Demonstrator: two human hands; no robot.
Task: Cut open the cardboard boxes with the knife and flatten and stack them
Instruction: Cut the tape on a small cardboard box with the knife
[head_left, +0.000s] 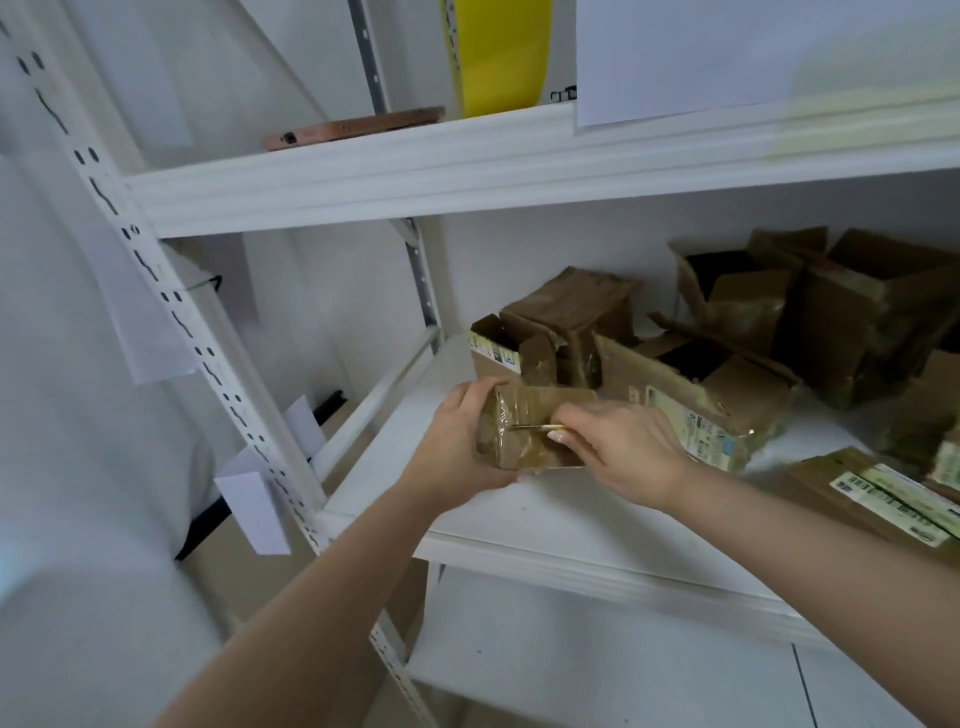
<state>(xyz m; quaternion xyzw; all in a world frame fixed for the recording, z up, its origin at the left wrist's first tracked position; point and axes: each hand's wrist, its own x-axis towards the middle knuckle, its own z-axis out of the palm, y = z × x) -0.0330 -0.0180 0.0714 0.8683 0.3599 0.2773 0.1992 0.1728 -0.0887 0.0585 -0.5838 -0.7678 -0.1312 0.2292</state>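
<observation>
- Head view: small taped box (530, 431) at front left of middle shelf (519, 514), just ahead of other cardboard.
- Left hand (457, 447) clasping box's left end, fingers wrapped over top and thumb under.
- Right hand (618, 447) pinching knife (537, 427), thin gold blade lying left-right across taped face, tip toward left hand.
- Cut line running along box's long axis, straight at left-hand fingers: likely risk.
- Opened boxes (691, 389) touching behind and right; flattened pieces (878, 499) at right front edge.
- Bare shelf to left and front, room to pull box out.
</observation>
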